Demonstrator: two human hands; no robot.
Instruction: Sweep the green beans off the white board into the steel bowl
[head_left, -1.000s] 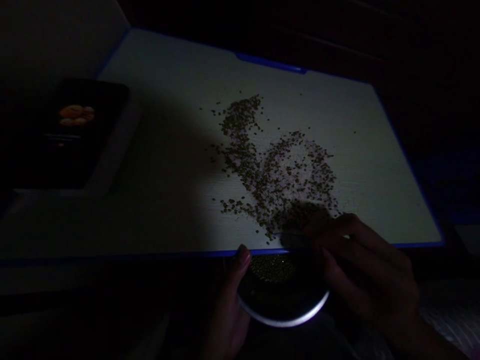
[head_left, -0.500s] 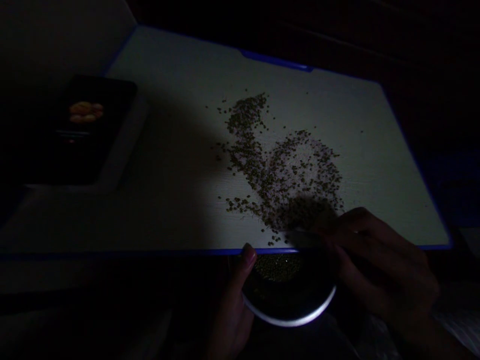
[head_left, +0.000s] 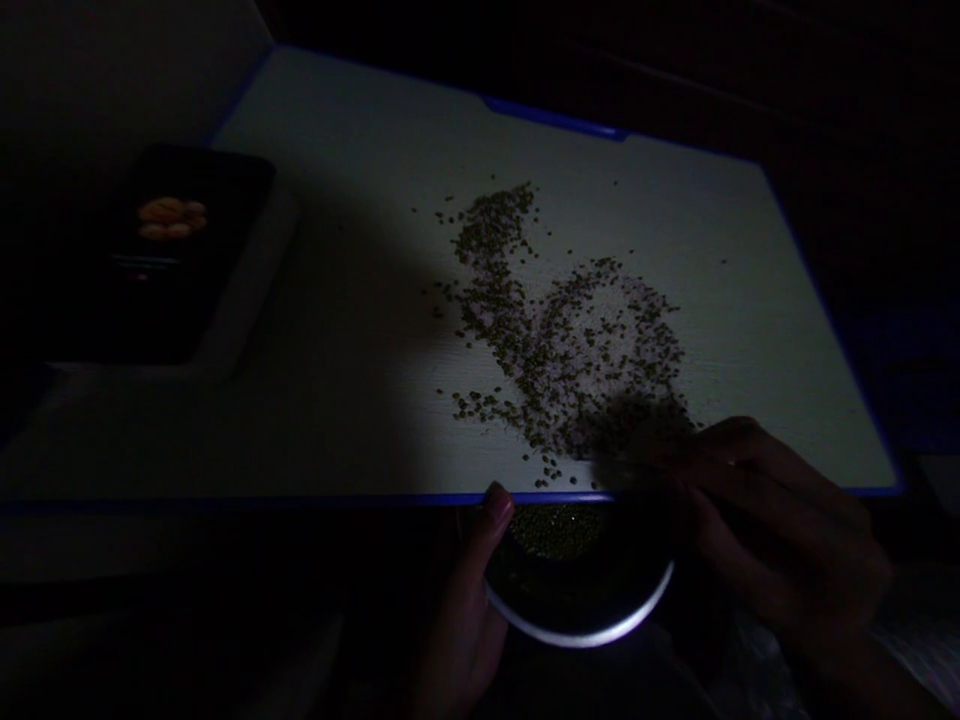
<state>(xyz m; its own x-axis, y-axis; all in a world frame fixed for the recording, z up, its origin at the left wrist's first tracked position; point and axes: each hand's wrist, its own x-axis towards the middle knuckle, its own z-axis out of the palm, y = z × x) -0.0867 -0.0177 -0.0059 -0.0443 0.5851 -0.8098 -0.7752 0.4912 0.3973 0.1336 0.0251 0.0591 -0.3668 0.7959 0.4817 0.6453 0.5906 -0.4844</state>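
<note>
My left hand (head_left: 465, 600) grips the left side of a round metal bowl (head_left: 592, 636), its thumb up by the board's near edge. Small green beans (head_left: 559, 532), which look like mung beans, lie inside the bowl, just under that edge. More beans (head_left: 495, 290) are scattered in a curving patch over the white board (head_left: 360, 430). My right hand (head_left: 780, 530) is closed low over the near edge, above the bowl's right side. Its fingers are pinched in shadow at the bottom of the bean patch; what they hold is too dark to make out.
A dark box (head_left: 202, 290) with a picture of round brown things on top stands at the board's left. Blue trim edges the board, with a blue raised strip (head_left: 555, 118) at the far side. The surroundings are very dark.
My right hand has shifted slightly to the right along the near edge. My left hand and the bowl stay nearly where they were.
</note>
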